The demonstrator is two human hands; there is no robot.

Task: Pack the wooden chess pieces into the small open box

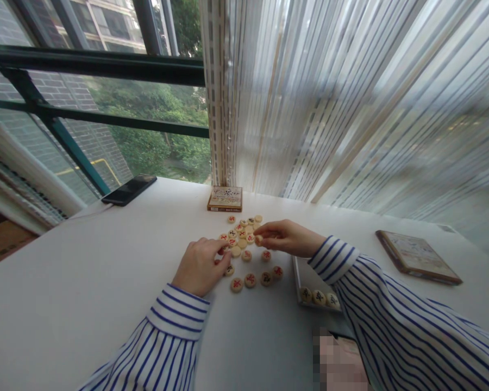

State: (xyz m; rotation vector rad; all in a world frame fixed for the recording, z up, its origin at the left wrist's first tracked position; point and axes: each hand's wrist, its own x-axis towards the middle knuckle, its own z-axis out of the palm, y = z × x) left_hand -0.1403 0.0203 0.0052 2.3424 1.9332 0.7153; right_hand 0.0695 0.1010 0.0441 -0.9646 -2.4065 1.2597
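Round wooden xiangqi pieces [242, 234] with red or black characters lie in a loose cluster on the white table; some show a blank face. My right hand [287, 237] reaches in from the right, its fingertips pinching a xiangqi piece [258, 239] at the cluster's right edge. At the left edge rests my left hand [199, 266], thumb and forefinger slightly apart beside the pieces. A black-marked piece [229, 270] lies by its thumb, partly covered. Nearer me sit several separate pieces [250, 280]. Partly under my right sleeve is an open box [296, 279] with black-marked pieces [318, 297] along its near side.
A small printed box [225, 199] stands at the table's back edge. On the right lies a flat brown-edged box [418, 255]. A dark phone [130, 189] with a cable is at the back left. Window and curtain [269, 98] border the far side. A pixelated patch covers something near the front.
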